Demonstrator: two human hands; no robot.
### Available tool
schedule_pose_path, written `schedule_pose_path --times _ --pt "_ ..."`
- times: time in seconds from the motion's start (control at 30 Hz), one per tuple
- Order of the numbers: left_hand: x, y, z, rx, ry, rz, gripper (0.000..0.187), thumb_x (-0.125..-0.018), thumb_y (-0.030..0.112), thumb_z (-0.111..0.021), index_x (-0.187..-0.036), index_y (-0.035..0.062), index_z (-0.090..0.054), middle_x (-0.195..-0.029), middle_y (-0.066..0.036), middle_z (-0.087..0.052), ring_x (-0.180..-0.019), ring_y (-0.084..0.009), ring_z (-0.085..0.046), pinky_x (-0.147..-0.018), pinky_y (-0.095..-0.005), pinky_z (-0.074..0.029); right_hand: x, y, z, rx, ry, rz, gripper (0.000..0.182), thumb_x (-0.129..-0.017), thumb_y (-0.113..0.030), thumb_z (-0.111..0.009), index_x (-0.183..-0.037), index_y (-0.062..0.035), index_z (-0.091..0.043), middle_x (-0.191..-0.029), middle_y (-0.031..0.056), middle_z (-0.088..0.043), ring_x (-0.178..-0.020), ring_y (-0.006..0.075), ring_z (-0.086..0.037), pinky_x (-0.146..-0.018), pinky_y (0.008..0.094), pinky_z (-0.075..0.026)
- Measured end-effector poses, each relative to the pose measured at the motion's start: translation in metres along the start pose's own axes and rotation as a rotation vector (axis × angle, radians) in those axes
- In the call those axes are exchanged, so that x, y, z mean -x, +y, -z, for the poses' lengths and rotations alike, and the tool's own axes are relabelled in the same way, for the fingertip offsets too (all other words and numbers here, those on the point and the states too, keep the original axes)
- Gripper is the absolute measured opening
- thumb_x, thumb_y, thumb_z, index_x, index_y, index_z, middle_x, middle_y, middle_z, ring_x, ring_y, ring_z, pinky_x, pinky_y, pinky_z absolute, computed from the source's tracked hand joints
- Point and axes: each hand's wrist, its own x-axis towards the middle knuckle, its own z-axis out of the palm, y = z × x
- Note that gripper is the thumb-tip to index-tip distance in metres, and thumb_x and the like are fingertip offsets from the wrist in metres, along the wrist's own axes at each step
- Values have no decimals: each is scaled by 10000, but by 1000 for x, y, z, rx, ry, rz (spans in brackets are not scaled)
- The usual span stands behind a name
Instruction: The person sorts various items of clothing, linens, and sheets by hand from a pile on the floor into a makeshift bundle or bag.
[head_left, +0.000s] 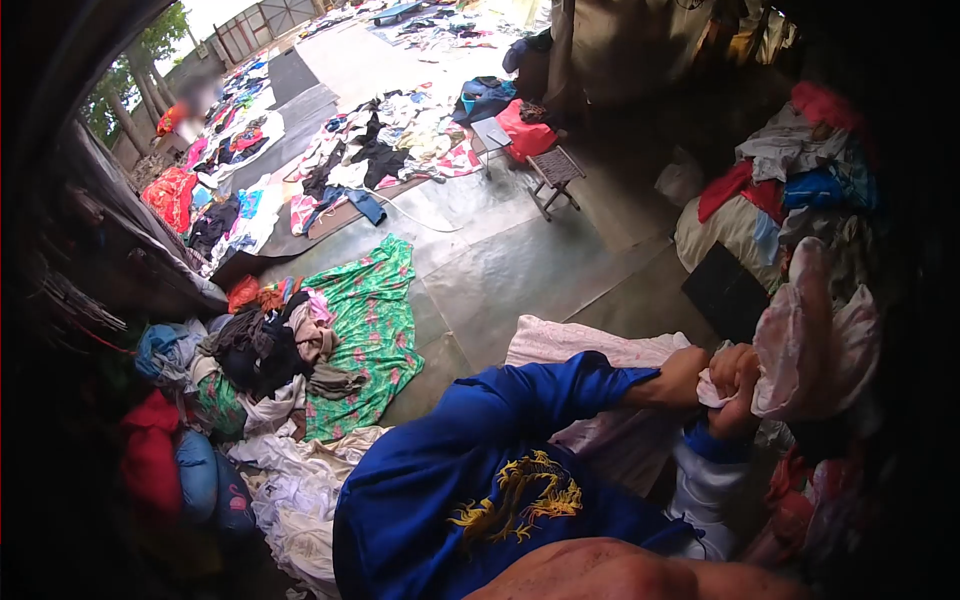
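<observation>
A pale cloth with pinkish marks is bunched up at the right side. My left hand reaches across from the left and is closed on the gathered cloth. Right against it, my right hand comes up from below, its fingers curled tightly round the same cloth. The hands touch and partly overlap. Above them the cloth stands up in a tall, narrow shape, and I cannot make out what is inside it. A pale pink printed fabric lies behind my left forearm.
A clothes heap rises at the right, beside a dark flat panel. Another clothes pile and a green floral cloth lie at the left. A small stool stands ahead. Garments cover the ground outside.
</observation>
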Motion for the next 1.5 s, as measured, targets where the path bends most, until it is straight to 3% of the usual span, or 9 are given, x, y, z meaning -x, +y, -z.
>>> schedule_pose_path --times 0.3,0.53,0.57,0.63,0.8,0.93,1.17,1.27,1.5 --pt "-8 11 54 205 -57 -443 230 -630 236 -755 -699 56 -629 -690 -146 -632 -663 -331 -626 -572 -372 -477 -40 -14 -42 -228 -173 134 349 -958 -390 -522 -751 -136 -399 -580 -54 -398 -488 61 -392 -593 246 -375" --pt "150 -210 47 8 -208 161 322 -742 385 -670 -791 67 -640 -713 -170 -629 -698 -365 -632 -622 -428 -487 226 205 -9 767 -378 -894 450 -862 -318 -611 -1237 -93 -504 -1177 162 -556 -1066 383 -539 -902 446 -450" --pt "162 -209 47 -5 -207 165 319 -741 377 -673 -805 66 -640 -730 -171 -630 -714 -365 -631 -634 -428 -487 292 237 -13 997 -314 -527 464 -868 -314 -597 -1254 -84 -483 -1268 144 -499 -1147 351 -496 -958 451 -417" --pt "169 -201 45 -19 -192 157 314 -738 360 -679 -833 63 -641 -763 -173 -633 -746 -366 -630 -658 -429 -487 215 178 -19 410 -182 -676 476 -873 -305 -578 -1271 -72 -462 -1322 154 -445 -1200 338 -457 -1017 456 -366" --pt "178 -176 37 -57 -165 88 319 -730 320 -694 -902 57 -643 -845 -176 -638 -825 -368 -626 -718 -432 -487 199 175 8 645 -273 -494 674 -820 -291 -640 -1377 -35 -361 -1388 248 -372 -1336 347 -325 -1114 432 -259" --pt "182 -161 31 -83 -139 40 338 -724 288 -705 -958 52 -644 -911 -179 -643 -888 -369 -624 -766 -434 -488 179 153 32 932 -813 -316 639 -839 -322 -625 -1380 -83 -385 -1401 217 -397 -1318 310 -376 -1114 398 -286" --pt "203 -147 29 -48 -78 176 460 -700 198 -742 -1121 60 -615 -1117 -172 -607 -1049 -359 -583 -897 -436 -462 164 116 2 917 -515 -666 538 -765 -487 -701 -1156 -134 -592 -988 133 -650 -818 318 -660 -728 411 -539" --pt "195 -141 32 9 -117 197 466 -706 192 -747 -1130 55 -610 -1128 -155 -610 -1049 -329 -586 -896 -423 -465 179 135 0 960 -203 -415 623 -787 -414 -700 -1282 -95 -497 -951 156 -659 -828 334 -661 -721 415 -542" --pt "169 -134 47 315 -429 313 478 -720 178 -759 -1150 43 -599 -1153 -117 -615 -1049 -260 -593 -894 -393 -472 192 136 32 886 -473 -452 643 -894 -337 -618 -1381 -18 -347 -1193 223 -577 -887 344 -666 -768 380 -543"
